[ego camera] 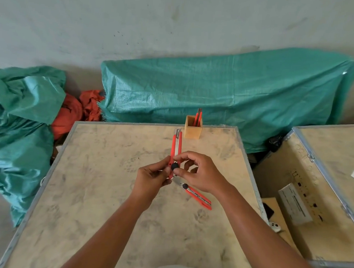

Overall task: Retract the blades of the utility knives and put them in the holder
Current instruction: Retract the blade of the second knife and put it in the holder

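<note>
above table [107, 191], knife [176, 148] btwn left hand [152, 178] & right hand [198, 172]

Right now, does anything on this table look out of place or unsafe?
Yes. The red utility knife lying on the table near the right hand has its blade out, pointing toward the hands. The knife held in both hands shows a little blade at its far tip too. One knife already stands in the wooden holder.

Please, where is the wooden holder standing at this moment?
In the head view, the wooden holder stands upright at the far edge of the table, slightly right of centre, just beyond the tip of the held knife. One knife in the holder is visible.
</note>
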Demonstrator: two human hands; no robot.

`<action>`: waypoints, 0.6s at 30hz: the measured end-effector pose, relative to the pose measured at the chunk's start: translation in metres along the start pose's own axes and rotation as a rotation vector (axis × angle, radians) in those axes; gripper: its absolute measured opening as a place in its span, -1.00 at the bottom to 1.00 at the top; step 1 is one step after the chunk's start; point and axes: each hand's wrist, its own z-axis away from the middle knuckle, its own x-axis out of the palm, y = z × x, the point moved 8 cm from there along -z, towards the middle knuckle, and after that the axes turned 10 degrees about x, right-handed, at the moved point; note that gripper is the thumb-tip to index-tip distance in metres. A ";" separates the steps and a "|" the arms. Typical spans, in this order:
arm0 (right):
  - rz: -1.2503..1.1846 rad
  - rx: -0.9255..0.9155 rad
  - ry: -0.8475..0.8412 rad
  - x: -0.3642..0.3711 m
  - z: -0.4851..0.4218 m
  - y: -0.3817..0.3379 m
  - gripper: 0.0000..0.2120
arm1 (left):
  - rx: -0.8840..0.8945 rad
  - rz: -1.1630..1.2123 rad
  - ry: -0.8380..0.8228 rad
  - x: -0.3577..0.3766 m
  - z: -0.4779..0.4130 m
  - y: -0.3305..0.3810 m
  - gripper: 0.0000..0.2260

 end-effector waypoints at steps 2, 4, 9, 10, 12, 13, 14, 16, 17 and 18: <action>-0.002 -0.007 0.012 -0.003 0.000 0.001 -0.76 | -0.004 -0.001 -0.004 0.002 -0.003 0.000 -0.71; -0.002 0.005 0.051 -0.007 0.000 0.003 -0.82 | -0.012 -0.002 -0.017 0.007 -0.006 -0.002 -0.71; -0.097 0.065 0.103 -0.017 -0.005 0.017 -0.86 | -0.004 -0.046 -0.070 0.019 -0.022 -0.005 -0.72; -0.138 0.076 0.113 -0.024 -0.010 0.021 -0.85 | 0.006 -0.056 -0.088 0.024 -0.028 -0.005 -0.71; -0.201 0.096 0.133 -0.032 -0.016 0.028 -0.79 | 0.019 -0.085 -0.115 0.030 -0.035 -0.006 -0.70; -0.222 0.107 0.150 -0.037 -0.020 0.031 -0.77 | 0.022 -0.101 -0.125 0.034 -0.038 -0.006 -0.69; -0.239 0.117 0.174 -0.044 -0.026 0.035 -0.77 | 0.025 -0.121 -0.132 0.039 -0.045 -0.007 -0.68; -0.247 0.145 0.217 -0.058 -0.042 0.043 -0.77 | 0.028 -0.184 -0.138 0.047 -0.064 -0.010 -0.68; -0.237 0.164 0.234 -0.065 -0.052 0.047 -0.78 | 0.029 -0.217 -0.145 0.051 -0.075 -0.011 -0.68; -0.226 0.182 0.246 -0.072 -0.062 0.051 -0.78 | 0.025 -0.244 -0.152 0.055 -0.087 -0.013 -0.69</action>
